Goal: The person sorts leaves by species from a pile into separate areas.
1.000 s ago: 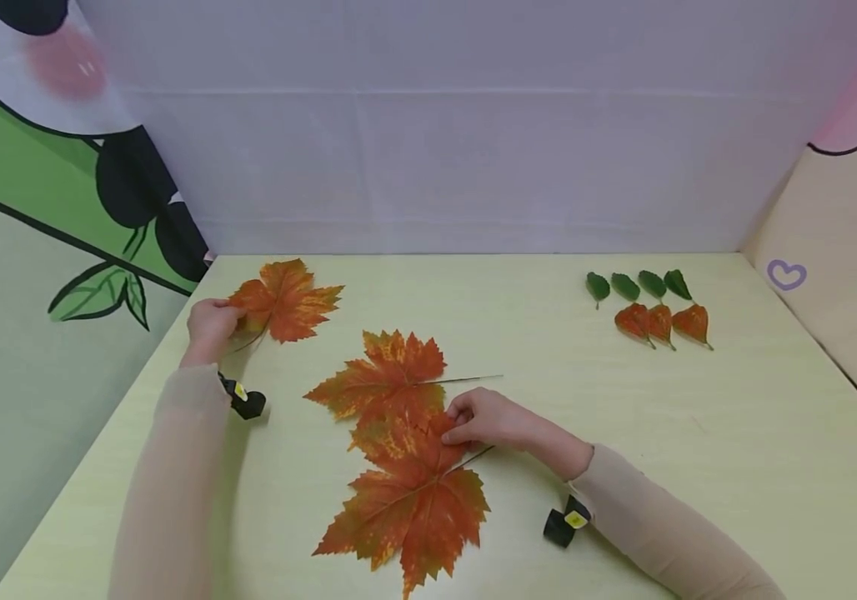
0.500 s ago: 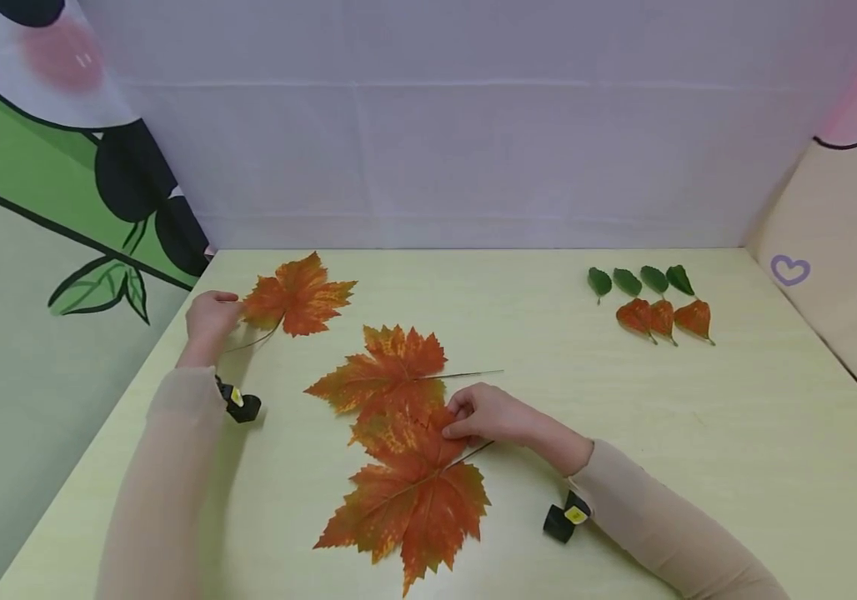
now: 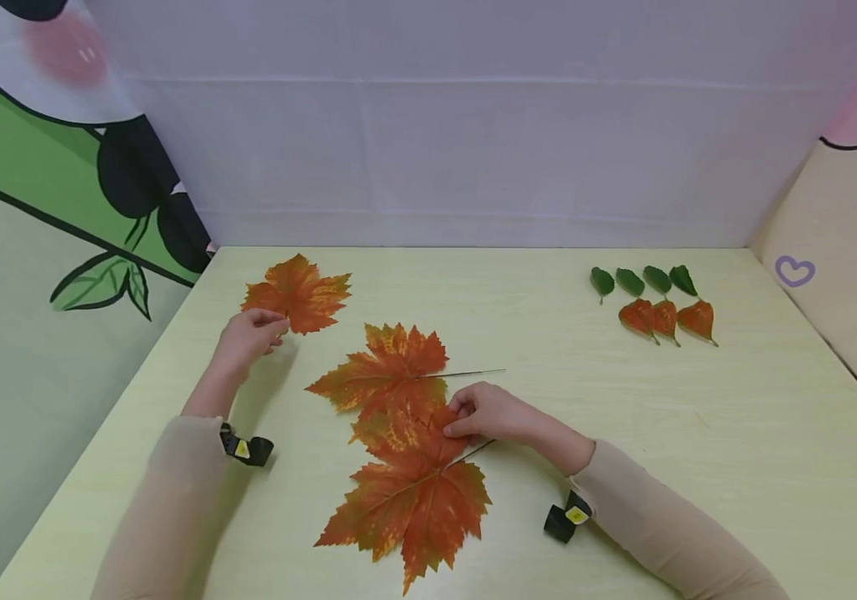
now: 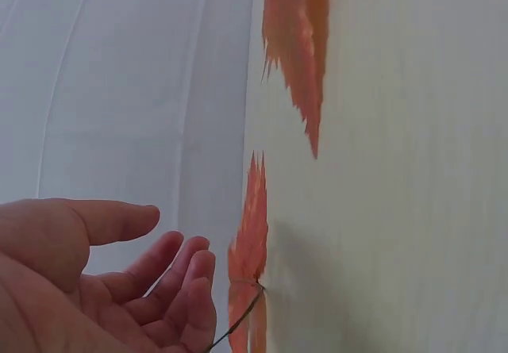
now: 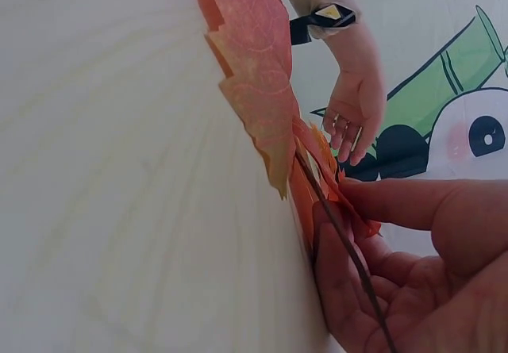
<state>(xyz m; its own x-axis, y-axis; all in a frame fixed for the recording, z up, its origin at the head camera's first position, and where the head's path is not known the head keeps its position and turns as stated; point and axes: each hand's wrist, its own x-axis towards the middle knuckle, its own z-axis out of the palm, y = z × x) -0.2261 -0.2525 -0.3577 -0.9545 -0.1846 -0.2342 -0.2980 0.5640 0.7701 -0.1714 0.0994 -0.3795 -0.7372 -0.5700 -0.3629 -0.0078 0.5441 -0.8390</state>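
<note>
An orange-red maple leaf (image 3: 301, 292) with a thin stem lies at the far left of the table. My left hand (image 3: 250, 337) is at its stem side, overlapping its lower edge in the head view. In the left wrist view the thumb (image 4: 123, 220) stands apart from the loosely bent fingers, and the stem (image 4: 238, 321) runs down past the fingertips. My right hand (image 3: 496, 414) pinches the upper lobe of the nearest maple leaf (image 3: 421, 504) between thumb and fingers. That leaf overlaps a middle maple leaf (image 3: 394, 371), whose stem points right.
A row of small green leaves (image 3: 629, 282) lies at the back right of the pale table (image 3: 586, 500). Three small orange-red, leaf-shaped pieces (image 3: 664, 318) with short stems sit just in front. A plain cloth wall (image 3: 458, 158) rises behind the table.
The far-left leaf has shifted a little to the right. My left hand has left its left edge and moved right and nearer, to the stem side. My right hand has stayed put.
</note>
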